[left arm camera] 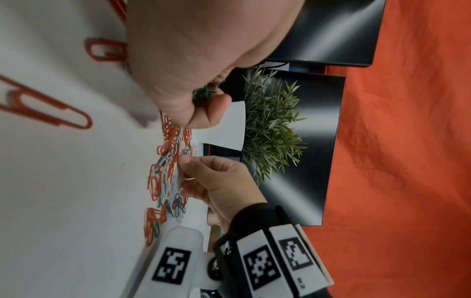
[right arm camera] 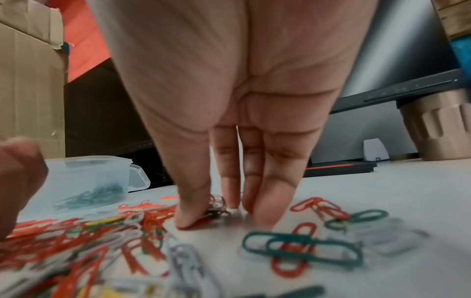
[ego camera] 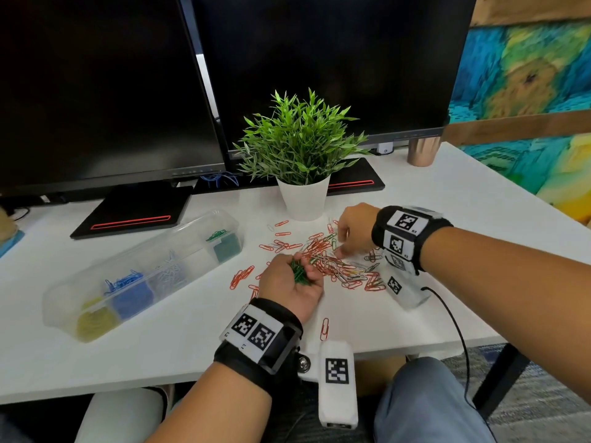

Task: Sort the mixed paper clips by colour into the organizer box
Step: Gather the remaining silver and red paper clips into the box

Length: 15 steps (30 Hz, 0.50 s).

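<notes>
Paper clips lie mixed on the desk. Green clips are cupped in the curled left hand, likely banked for 1 trip to the organizer box. Another is pinched by the right hand fingertips.

White desk, rounded front edge. On it, left: clear organizer box lying at a slant, its compartments holding yellow, blue, white and green clips. Centre: loose paper clips spread in a heap, mostly red, some green, white and a few yellow; strays at the fringe, one red clip apart near the front edge. Behind the heap: white plant pot with green foliage. Further back: two black monitor bases with red stripes. Back right: copper-coloured cup.
</notes>
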Each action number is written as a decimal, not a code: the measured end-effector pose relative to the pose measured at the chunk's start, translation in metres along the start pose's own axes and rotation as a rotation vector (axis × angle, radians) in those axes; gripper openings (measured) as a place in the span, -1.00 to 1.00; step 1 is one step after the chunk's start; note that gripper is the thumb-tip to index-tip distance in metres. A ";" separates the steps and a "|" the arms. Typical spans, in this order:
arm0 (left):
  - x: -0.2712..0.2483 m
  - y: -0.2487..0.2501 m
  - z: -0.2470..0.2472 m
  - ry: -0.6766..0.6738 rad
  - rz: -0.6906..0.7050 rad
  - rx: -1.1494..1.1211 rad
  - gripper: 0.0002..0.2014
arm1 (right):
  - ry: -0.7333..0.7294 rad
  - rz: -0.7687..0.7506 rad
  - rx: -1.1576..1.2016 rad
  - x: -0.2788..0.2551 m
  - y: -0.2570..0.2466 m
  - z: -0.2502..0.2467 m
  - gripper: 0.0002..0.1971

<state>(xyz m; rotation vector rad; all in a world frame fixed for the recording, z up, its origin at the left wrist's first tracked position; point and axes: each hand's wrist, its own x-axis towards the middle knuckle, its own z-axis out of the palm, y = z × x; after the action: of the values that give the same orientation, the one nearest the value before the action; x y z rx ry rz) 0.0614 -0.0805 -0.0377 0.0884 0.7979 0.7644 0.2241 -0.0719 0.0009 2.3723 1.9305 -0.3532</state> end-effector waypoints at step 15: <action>-0.010 -0.001 -0.001 0.002 0.040 -0.073 -0.92 | -0.088 -0.065 0.231 -0.002 0.008 0.006 -0.84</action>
<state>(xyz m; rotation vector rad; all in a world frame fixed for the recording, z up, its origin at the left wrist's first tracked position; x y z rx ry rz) 0.0563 -0.0883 -0.0326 0.0382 0.7712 0.8305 0.2306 -0.0769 -0.0050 2.3828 2.0293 -0.7092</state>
